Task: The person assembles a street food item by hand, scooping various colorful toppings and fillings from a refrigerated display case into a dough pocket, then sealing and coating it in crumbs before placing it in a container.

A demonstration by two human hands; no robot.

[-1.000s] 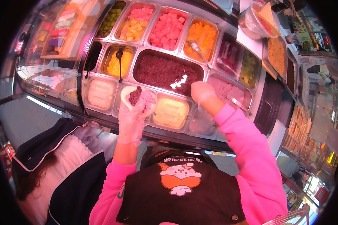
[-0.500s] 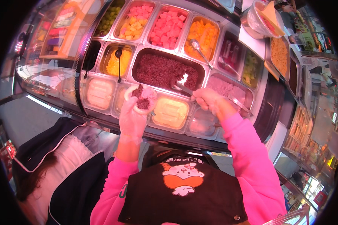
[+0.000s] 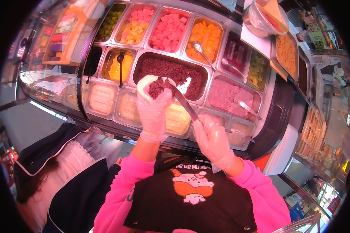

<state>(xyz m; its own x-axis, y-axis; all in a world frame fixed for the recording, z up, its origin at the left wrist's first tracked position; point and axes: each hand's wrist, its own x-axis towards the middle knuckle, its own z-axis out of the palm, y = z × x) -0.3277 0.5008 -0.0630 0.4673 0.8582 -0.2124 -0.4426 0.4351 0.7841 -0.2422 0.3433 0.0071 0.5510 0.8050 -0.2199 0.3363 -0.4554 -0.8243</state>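
Since the earlier frame the right hand (image 3: 213, 139) has drawn back toward the body from the tray of dark purple rice (image 3: 171, 72), and its metal spatula (image 3: 184, 103) now reaches up to the white cup (image 3: 153, 87). That gloved hand is closed around the spatula's handle. The gloved left hand (image 3: 153, 112) is clamped on the cup, heaped with purple rice, above the trays of the surface (image 3: 278, 105).

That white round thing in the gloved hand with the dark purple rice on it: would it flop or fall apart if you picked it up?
Probably soft: the white round piece lies cupped in the left hand, not flat. The purple rice heaped on it looks clumpy, so likely sticky rather than loose. The spoon in the right hand presses it, so tilting may spill some.
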